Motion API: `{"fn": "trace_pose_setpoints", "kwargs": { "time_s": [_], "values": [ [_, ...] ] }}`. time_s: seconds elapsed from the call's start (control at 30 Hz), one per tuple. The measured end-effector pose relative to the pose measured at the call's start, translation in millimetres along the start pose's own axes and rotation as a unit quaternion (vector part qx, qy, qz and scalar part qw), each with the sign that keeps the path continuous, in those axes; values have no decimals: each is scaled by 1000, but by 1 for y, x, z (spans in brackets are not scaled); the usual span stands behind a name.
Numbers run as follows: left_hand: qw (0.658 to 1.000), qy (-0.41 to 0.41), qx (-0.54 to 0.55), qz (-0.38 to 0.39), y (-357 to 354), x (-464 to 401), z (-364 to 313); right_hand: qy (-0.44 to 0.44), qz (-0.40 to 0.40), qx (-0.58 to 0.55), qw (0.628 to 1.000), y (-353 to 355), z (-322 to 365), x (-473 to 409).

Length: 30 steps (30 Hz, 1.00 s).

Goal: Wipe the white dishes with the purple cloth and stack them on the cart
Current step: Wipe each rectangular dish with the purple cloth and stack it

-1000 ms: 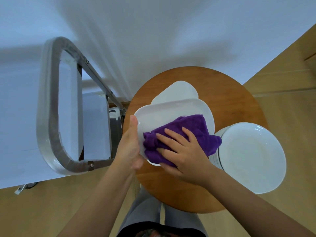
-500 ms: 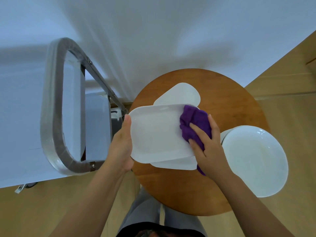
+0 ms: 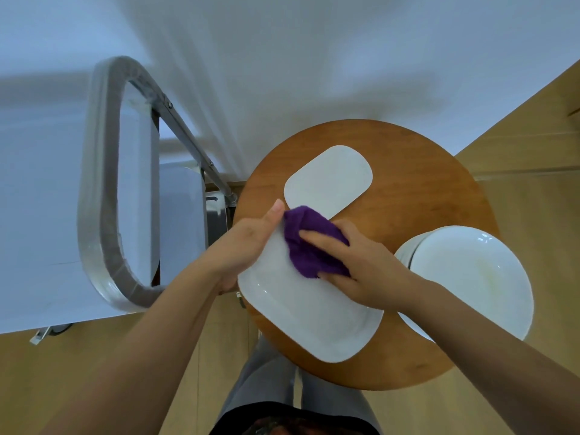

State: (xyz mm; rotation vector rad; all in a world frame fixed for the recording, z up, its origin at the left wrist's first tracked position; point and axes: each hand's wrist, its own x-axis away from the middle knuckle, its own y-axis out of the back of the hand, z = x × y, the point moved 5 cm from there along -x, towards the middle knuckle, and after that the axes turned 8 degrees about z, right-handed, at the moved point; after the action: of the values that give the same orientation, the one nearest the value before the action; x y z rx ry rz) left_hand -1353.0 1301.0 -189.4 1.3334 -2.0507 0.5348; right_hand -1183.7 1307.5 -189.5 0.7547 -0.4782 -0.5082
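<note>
A white rectangular dish (image 3: 309, 315) is held over the round wooden table (image 3: 408, 189), running from upper left to lower right. My left hand (image 3: 251, 243) grips its upper left edge, thumb on top. My right hand (image 3: 361, 271) presses the bunched purple cloth (image 3: 310, 243) onto the dish's upper part, fingers curled round the cloth. A second white rectangular dish (image 3: 329, 180) lies flat on the table behind. A stack of round white plates (image 3: 470, 277) sits at the table's right edge.
The metal cart (image 3: 103, 183), with its looped handle and slanted bar, stands left of the table; a grey shelf part (image 3: 216, 221) shows beside the table's edge. A white wall is behind, wooden floor below. My legs are under the table's near edge.
The dish has been turned from lying crosswise to a diagonal, its far end swung toward me. My right hand moved the cloth from the dish's right end to its upper left part.
</note>
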Motion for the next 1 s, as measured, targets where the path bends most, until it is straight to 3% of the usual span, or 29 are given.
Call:
{"fn": "trace_pose_setpoints", "kwargs": {
  "time_s": [0.07, 0.17, 0.27, 0.3, 0.37, 0.5, 0.63, 0.7, 0.77, 0.9, 1.0],
  "values": [
    [1000, 1, -19, 12, -1, -2, -6, -50, -27, -153, 987, 4, -3, -7],
    [998, 33, -27, 51, -1, -3, -10, -129, -54, -340, 930, 7, -12, -12],
    [985, 36, 166, 6, 8, -5, -4, -186, -121, -392, 893, 13, -21, -11],
    [965, 23, 254, -52, 11, -5, 1, -213, -173, -418, 866, 14, -27, -7],
    [928, 0, 339, -155, 8, 1, 19, -279, -281, -490, 776, 11, -39, 2],
    [913, -50, 372, -156, -51, 10, 48, -350, -391, -603, 601, -15, -41, 11],
    [811, -59, 524, -254, -72, 3, 59, -384, -410, -657, 502, -52, -18, 7],
    [828, -52, 470, -303, -67, 2, 62, -386, -393, -692, 467, -58, -15, 5],
    [858, -53, 396, -322, -56, 5, 62, -374, -369, -706, 475, -51, -20, 7],
    [916, -73, 294, -263, -26, 9, 52, -339, -351, -683, 544, -28, -37, 19],
    [948, -87, 235, -199, -1, 18, 43, -289, -263, -630, 672, -5, -43, 24]
  ]
}}
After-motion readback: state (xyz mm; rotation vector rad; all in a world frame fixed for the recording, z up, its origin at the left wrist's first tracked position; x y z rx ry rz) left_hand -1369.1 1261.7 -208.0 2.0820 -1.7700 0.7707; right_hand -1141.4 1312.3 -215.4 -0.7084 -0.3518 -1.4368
